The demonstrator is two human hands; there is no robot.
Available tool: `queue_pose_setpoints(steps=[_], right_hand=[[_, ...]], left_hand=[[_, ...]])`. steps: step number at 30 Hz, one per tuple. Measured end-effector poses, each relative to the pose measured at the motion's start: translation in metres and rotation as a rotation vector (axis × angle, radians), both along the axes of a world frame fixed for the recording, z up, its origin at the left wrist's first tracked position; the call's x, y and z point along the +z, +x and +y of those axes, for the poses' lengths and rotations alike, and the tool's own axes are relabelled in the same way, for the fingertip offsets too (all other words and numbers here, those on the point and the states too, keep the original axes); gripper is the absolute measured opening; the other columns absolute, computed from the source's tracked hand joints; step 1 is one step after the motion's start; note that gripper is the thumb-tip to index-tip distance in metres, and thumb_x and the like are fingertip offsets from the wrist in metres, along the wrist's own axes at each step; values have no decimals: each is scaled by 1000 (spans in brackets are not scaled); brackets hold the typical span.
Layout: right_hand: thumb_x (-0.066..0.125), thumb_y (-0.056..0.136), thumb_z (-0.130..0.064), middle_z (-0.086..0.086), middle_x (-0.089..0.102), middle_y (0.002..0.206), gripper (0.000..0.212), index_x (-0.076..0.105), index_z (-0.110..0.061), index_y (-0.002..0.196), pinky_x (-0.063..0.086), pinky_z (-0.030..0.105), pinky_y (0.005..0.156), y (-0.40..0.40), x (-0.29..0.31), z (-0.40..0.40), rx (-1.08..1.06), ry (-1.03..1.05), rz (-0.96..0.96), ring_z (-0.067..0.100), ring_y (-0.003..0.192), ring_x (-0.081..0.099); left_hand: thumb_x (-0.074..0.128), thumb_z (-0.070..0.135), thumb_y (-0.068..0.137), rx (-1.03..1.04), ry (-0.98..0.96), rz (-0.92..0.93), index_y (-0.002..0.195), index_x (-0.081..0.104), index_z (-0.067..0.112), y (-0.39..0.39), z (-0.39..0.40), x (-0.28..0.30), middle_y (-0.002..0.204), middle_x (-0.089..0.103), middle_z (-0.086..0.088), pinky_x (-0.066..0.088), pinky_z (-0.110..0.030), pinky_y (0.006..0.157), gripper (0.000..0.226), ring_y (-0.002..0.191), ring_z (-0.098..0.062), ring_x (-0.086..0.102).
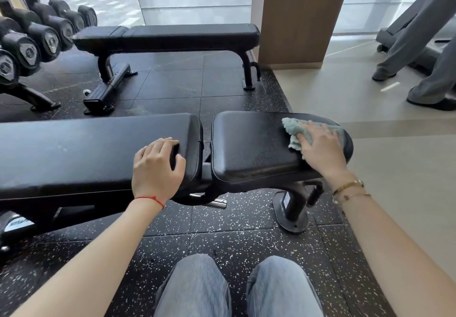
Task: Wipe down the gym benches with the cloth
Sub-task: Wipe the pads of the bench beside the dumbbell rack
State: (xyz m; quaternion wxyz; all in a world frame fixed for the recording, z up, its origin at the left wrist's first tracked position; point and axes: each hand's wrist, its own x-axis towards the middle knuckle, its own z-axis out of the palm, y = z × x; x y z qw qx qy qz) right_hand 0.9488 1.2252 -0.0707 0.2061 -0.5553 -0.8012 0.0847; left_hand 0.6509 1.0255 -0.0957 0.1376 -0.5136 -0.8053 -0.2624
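A second padded bench (167, 36) and a dumbbell rack (29, 38) stand beyond the near bench (246, 149). The right hand (320, 144) presses a fluffy teal cloth (291, 129) flat-fingered onto the grained black seat; the left hand (158, 166) rests loosely curled on the backrest, holding nothing.

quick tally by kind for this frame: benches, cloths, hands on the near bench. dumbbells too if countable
Benches: 2, the near bench and the far bench
Cloths: 1, the teal cloth under the right hand
Hands on the near bench: 2, counting the left hand
Dumbbells: several on a rack, cut off by the frame edge, no exact count
Total counted: 5
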Motion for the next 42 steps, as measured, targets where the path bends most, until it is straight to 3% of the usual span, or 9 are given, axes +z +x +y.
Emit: queue_pose_setpoints(steps=[3, 8, 12, 16, 21, 25, 31, 36, 42], right_hand=[[43, 97, -41, 8, 47, 145, 45, 48, -22, 138, 15, 44, 117, -8, 5, 35, -34, -21, -71, 29, 137, 34], [35, 99, -43, 13, 48, 141, 48, 45, -19, 140, 14, 40, 114, -52, 14, 60, 11, -69, -141, 30, 135, 35], [36, 100, -41, 14, 53, 136, 45, 51, -17, 134, 23, 42, 109, -117, 17, 42, 199, -66, -179, 32, 131, 40], [39, 99, -40, 3, 43, 148, 42, 47, -26, 138, 11, 46, 118, -162, 12, 1, 472, -38, -126, 27, 139, 30], [46, 98, -36, 0, 45, 147, 40, 52, -23, 136, 5, 41, 121, -148, 11, -46, 641, -67, -39, 24, 143, 25], [50, 97, -35, -7, 48, 144, 38, 53, -27, 134, 10, 39, 121, -107, 2, -75, 751, -34, 79, 19, 143, 27], [59, 93, -30, -5, 53, 138, 39, 56, -25, 131, 15, 21, 114, -88, 14, -48, 701, -76, 168, 11, 134, 37], [46, 97, -40, -4, 38, 152, 44, 44, -35, 140, 9, 44, 119, -134, 5, -15, 487, -62, -42, 25, 144, 25], [50, 96, -40, -11, 40, 149, 42, 48, -38, 138, 6, 41, 121, -100, -4, -69, 622, -32, 90, 18, 145, 23]], left_hand=[[39, 36, 88, 2, -2, 4, 115, 66, 17, 1, 2, -1, 123, 68, -2, 38, -44, 106, 43, 122, -24, 58], [38, 36, 89, 17, 7, 17, 115, 66, 16, 2, 2, -2, 123, 68, -2, 37, -44, 106, 43, 122, -24, 59], [38, 36, 89, 26, 0, 13, 115, 66, 16, 1, 3, -1, 123, 68, -1, 38, -44, 106, 43, 122, -23, 58], [39, 36, 89, 27, 4, 8, 115, 67, 17, 1, 2, -1, 123, 68, -1, 39, -44, 106, 43, 122, -23, 58], [42, 34, 88, 27, 7, -2, 115, 67, 18, 1, 2, -1, 123, 68, 0, 39, -43, 105, 40, 122, -21, 58], [43, 35, 88, 21, 8, -14, 116, 66, 19, 0, 1, 0, 124, 67, 1, 37, -42, 106, 40, 123, -21, 57], [41, 39, 87, 20, 5, -12, 115, 66, 17, 1, 2, 1, 123, 68, 0, 37, -42, 106, 44, 123, -21, 57], [41, 43, 86, 29, 4, -23, 114, 66, 19, 1, 2, 0, 122, 67, 1, 37, -41, 106, 45, 121, -21, 58], [40, 46, 85, 28, 6, -28, 116, 66, 19, 1, 2, 0, 123, 67, 1, 37, -42, 106, 48, 120, -22, 58]])
